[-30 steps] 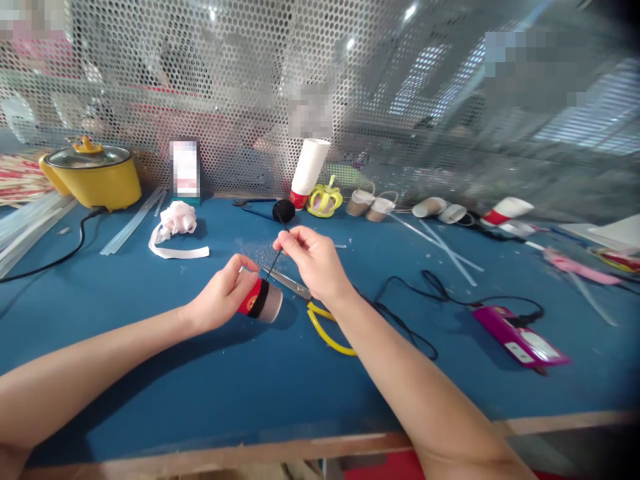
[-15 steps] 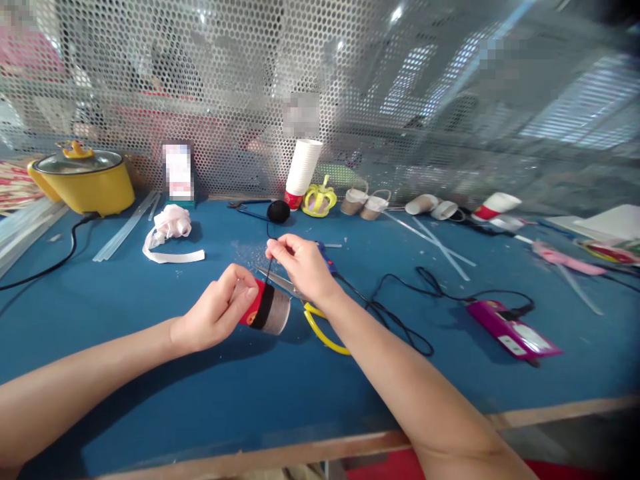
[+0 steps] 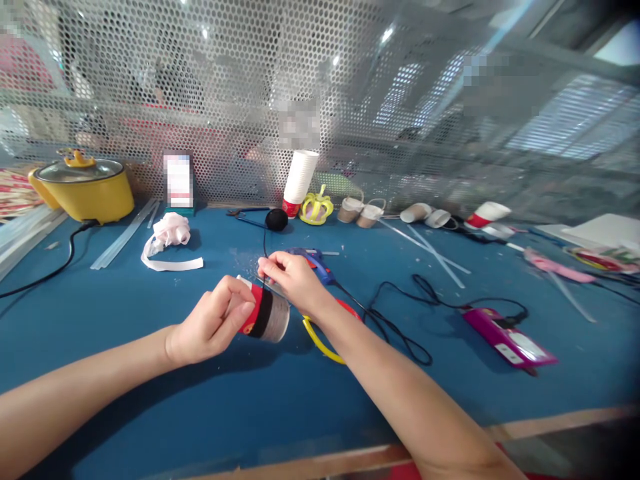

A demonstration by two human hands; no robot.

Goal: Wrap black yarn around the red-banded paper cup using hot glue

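Observation:
My left hand (image 3: 213,323) is closed round a red-and-white paper cup (image 3: 256,312), tilted on its side above the table. Black cord is wound in a band (image 3: 263,315) round the cup, and pale grey cord covers the end beyond it. Between thumb and fingers of my right hand (image 3: 295,280) runs a black cord (image 3: 265,243), leading from the cup back to a black ball of cord (image 3: 277,219). Beneath my right forearm lie scissors with yellow-and-red handles (image 3: 323,343), partly hidden. Just behind my right hand is a blue glue gun (image 3: 315,261).
At the back stand a yellow electric pot (image 3: 95,193), a phone (image 3: 179,180), stacked paper cups (image 3: 301,175), a yellow crown-like basket (image 3: 317,208) and small brown baskets (image 3: 371,215). A white ribbon bundle (image 3: 171,230) lies left. A purple power strip (image 3: 507,339) with black cable lies right.
My right hand has moved slightly left and toward the cup, still pinching the cord. More of the glue gun shows. The view has tilted up a little; my left hand keeps the cup.

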